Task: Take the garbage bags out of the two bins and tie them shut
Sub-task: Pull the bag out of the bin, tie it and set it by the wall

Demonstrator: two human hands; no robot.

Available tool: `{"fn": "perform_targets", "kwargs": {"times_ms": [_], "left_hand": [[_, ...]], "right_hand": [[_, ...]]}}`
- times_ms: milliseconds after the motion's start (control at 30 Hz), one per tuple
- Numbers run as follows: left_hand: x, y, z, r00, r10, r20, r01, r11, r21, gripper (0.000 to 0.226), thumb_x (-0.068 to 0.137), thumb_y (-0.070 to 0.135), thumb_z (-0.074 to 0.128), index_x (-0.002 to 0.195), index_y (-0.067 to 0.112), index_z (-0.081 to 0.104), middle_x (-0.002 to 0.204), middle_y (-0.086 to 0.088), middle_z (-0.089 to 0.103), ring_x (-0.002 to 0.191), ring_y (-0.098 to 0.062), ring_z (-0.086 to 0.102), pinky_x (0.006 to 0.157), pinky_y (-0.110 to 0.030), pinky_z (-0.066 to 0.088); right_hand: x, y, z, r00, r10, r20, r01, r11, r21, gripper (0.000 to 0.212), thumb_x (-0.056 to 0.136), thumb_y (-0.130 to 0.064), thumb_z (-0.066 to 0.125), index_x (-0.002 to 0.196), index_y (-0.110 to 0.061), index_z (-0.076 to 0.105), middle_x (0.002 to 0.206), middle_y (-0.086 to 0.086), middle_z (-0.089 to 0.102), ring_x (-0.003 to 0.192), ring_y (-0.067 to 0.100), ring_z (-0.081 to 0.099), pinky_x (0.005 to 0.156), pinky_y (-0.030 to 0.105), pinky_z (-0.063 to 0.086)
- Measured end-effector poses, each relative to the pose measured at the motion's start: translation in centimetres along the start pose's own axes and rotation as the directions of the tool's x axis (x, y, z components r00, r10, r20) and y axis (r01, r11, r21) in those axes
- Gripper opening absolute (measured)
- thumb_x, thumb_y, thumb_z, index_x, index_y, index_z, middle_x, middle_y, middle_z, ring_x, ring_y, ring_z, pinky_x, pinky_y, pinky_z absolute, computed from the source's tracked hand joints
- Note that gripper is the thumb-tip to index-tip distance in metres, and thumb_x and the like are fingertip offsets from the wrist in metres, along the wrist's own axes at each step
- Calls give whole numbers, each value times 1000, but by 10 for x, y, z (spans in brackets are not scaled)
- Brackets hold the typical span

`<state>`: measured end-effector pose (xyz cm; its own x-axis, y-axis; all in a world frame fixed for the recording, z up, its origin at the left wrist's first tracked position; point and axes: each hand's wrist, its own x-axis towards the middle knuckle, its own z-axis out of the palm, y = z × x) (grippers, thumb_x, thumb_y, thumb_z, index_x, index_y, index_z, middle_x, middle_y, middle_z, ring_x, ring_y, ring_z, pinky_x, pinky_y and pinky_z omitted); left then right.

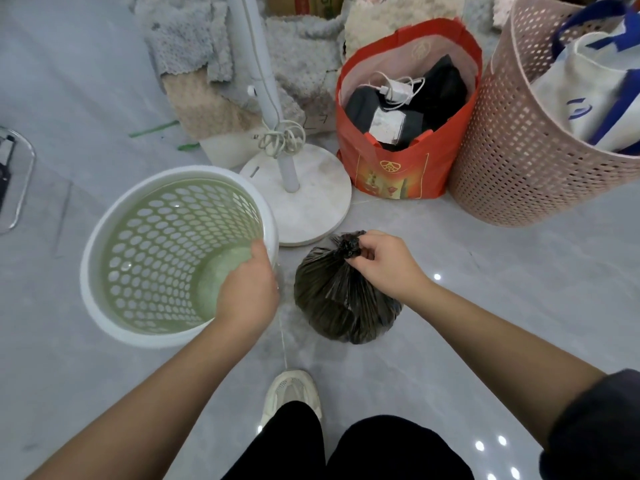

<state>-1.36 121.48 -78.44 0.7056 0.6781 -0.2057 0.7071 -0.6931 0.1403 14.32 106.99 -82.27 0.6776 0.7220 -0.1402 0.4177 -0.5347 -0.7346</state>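
Closest to us were our black trousers [346, 452] and one pale shoe [292, 393] planted on the grey floor [502, 306]. Just beyond the shoe sat the garbage bag [339, 303]: thin, glossy black plastic, crinkled into long pleats that ran up to a bunched, twisted neck, with a rounded, lumpy belly below. Our right hand [384, 261] pinched that neck at the top between thumb and curled fingers. The bag was down at the floor, though we could not tell whether its bottom fully rested there.

Just to the left of the bag stood the white bin [104, 244], a round basket with a solid rim and walls pierced by oval holes, greenish inside and with no liner in it. Our left hand [247, 289] gripped its rim on the side nearest the bag, fingers hooked down inside.

Behind both, farther across the floor, we saw a round white fan base [311, 206] with its cord coiled round the pole, a red shopping bag [398, 171] holding dark items and a white charger, and a pink perforated basket [512, 168].
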Motion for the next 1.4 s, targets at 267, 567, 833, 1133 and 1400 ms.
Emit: {"fn": "perform_targets", "kwargs": {"times_ms": [267, 567, 833, 1133, 1400], "left_hand": [[-3, -46, -3, 985, -169, -20, 167, 984, -61, 30, 93, 12, 48, 118, -1, 37, 96, -22, 65, 87, -38, 64, 62, -34, 38], [8, -99, -16, 924, -377, 66, 382, 900, -210, 38, 92, 5, 42, 128, 0, 32, 108, -28, 59, 95, -41, 59, 73, -39, 41], [5, -162, -28, 752, -657, 43, 658, 746, -107, 35, 92, 11, 49, 125, 2, 37, 123, -25, 52, 113, -42, 53, 88, -49, 43], [-42, -255, -6, 679, -691, -249, 725, 685, 75, 61, 84, 3, 42, 142, 9, 24, 134, -29, 35, 118, -42, 37, 98, -59, 27], [-62, -299, -1, 684, -717, -131, 701, 597, 390, 69, 92, 14, 28, 149, 9, -10, 154, -23, -18, 143, -41, -13, 113, -59, 10]], "right_hand": [[6, -16, 9, 999, -7, 45, 10, 998, -57, 17, 81, -26, 64, 76, -10, 66, 79, 5, 60, 78, 23, 57, 74, 42, 51], [-3, -50, 8, 991, 83, 109, -75, 994, -73, 15, 81, -27, 61, 71, -16, 61, 73, -5, 53, 76, 20, 55, 73, 41, 51], [13, -102, 26, 980, 118, 160, -100, 988, -116, 21, 86, -24, 59, 69, -11, 57, 74, 0, 54, 73, 18, 52, 62, 28, 34], [51, -126, 77, 965, 11, 260, 28, 989, -146, 23, 83, -22, 60, 65, -11, 54, 63, -4, 50, 69, 21, 52, 61, 32, 40], [64, -136, 101, 956, -128, 264, 162, 980, -114, 16, 84, -22, 59, 73, -11, 62, 62, -7, 52, 67, 17, 53, 65, 34, 45]]}}
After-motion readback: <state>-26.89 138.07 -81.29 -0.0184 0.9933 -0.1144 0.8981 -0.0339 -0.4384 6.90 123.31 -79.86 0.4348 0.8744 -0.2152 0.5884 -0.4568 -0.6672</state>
